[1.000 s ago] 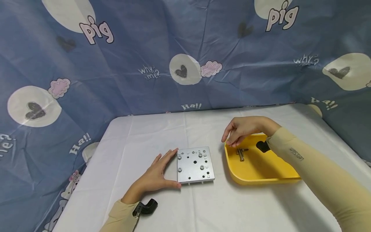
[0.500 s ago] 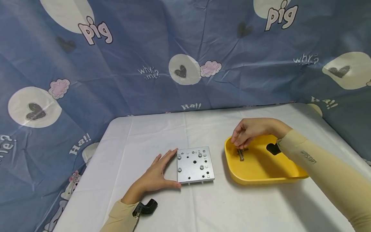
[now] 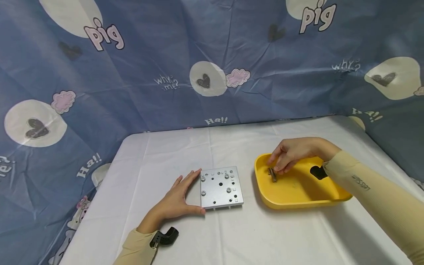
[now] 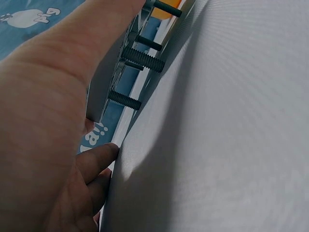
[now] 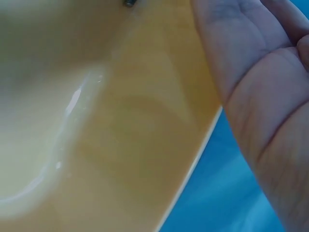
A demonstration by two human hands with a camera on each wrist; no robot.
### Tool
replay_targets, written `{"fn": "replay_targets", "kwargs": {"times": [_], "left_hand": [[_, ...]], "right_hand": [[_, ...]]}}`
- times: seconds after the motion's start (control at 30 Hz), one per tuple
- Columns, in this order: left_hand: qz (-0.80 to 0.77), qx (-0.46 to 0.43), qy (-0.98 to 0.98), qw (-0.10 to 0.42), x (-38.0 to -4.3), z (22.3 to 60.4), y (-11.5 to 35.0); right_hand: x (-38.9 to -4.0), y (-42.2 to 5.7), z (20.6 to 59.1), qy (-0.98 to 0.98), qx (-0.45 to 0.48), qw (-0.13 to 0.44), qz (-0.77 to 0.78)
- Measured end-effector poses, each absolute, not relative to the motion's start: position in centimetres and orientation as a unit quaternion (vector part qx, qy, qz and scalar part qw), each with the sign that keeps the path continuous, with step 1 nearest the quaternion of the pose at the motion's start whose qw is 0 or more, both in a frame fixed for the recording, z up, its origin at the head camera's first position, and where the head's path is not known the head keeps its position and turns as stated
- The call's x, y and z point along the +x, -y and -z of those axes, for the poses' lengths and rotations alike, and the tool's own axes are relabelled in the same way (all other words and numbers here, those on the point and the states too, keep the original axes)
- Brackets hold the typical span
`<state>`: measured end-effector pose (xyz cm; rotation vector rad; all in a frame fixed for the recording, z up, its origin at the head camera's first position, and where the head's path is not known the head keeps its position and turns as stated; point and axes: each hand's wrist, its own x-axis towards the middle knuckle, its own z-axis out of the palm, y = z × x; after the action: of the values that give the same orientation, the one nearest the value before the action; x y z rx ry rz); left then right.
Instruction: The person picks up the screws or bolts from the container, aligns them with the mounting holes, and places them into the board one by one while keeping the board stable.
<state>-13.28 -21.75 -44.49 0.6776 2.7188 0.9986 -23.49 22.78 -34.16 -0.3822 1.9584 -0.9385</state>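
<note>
My left hand [image 3: 175, 200] lies at the left side of a square silver metal plate [image 3: 215, 191]. Its thumb touches the near left corner and a fingertip reaches the far left corner, with the fingers extended. Several socket-head bolts sit in the plate. Their threaded shanks [image 4: 145, 59] stick out below it in the left wrist view. My right hand [image 3: 296, 151] reaches into a yellow tray [image 3: 298, 203], thumb and fingertips down at loose bolts [image 3: 273, 175]. Whether it pinches one is hidden. A dark bolt end [image 5: 129, 2] shows at the top of the right wrist view.
A white cloth [image 3: 172, 147] covers the table under the plate and tray. Behind the table hangs a blue printed curtain [image 3: 149, 103]. The tray's raised rim runs below my right wrist and sleeve [image 3: 367, 195].
My right hand has moved from above the tray's left rim rightward and down to the bolts inside. My left hand has stayed at the plate. The head view has shifted slightly.
</note>
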Motion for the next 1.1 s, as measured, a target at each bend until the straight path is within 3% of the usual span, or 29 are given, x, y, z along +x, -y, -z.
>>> {"fn": "replay_targets", "kwargs": {"times": [1.1], "left_hand": [[-0.329, 0.228, -0.913, 0.085, -13.2, 44.3, 21.8]], "right_hand": [[-22.7, -23.8, 36.3, -0.815, -0.180, 0.436, 0.335]]}}
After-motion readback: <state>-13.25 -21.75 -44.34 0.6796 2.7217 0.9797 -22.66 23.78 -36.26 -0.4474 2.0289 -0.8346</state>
